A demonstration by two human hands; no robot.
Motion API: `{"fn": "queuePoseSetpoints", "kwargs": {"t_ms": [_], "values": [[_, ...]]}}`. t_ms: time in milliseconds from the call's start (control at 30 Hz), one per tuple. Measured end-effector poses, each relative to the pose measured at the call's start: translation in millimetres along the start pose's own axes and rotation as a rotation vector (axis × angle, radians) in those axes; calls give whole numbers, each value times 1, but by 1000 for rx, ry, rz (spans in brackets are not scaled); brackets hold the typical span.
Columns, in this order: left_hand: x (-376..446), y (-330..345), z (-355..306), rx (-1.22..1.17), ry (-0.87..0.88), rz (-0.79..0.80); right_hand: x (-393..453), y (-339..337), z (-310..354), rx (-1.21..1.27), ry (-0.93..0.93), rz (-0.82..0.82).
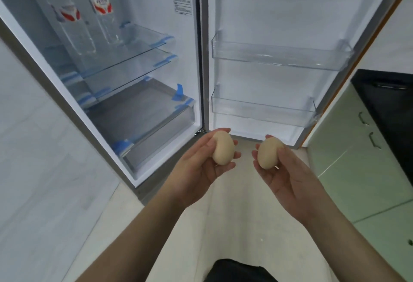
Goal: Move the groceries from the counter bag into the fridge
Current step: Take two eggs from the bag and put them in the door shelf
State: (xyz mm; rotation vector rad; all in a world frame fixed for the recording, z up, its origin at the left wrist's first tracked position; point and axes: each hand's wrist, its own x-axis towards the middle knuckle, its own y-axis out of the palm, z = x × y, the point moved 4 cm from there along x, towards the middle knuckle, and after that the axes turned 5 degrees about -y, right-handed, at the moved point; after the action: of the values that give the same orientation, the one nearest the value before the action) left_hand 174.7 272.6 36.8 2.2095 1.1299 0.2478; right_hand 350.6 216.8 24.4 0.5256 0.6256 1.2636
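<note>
Fingers (225,165) of the left hand (196,170) curl round one egg (223,151), the right hand (288,179) likewise cups another egg (269,153), both upright, the open fridge (143,107) just beyond, lower door bin (261,109) nearest the right hand.

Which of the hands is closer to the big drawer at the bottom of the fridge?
The left. The left hand, holding an egg, is just right of the drawer. The right hand, with the other egg, is farther right, below the door shelves.
</note>
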Motion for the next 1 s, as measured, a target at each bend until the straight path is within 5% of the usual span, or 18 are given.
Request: {"fn": "queuePoseSetpoints", "kwargs": {"t_ms": [333, 1000], "values": [[93, 8, -29, 18, 1, 70, 72, -1, 45, 5, -93, -41], [288, 66, -74, 212, 199, 35, 238, -45, 220, -238, -243, 215]]}}
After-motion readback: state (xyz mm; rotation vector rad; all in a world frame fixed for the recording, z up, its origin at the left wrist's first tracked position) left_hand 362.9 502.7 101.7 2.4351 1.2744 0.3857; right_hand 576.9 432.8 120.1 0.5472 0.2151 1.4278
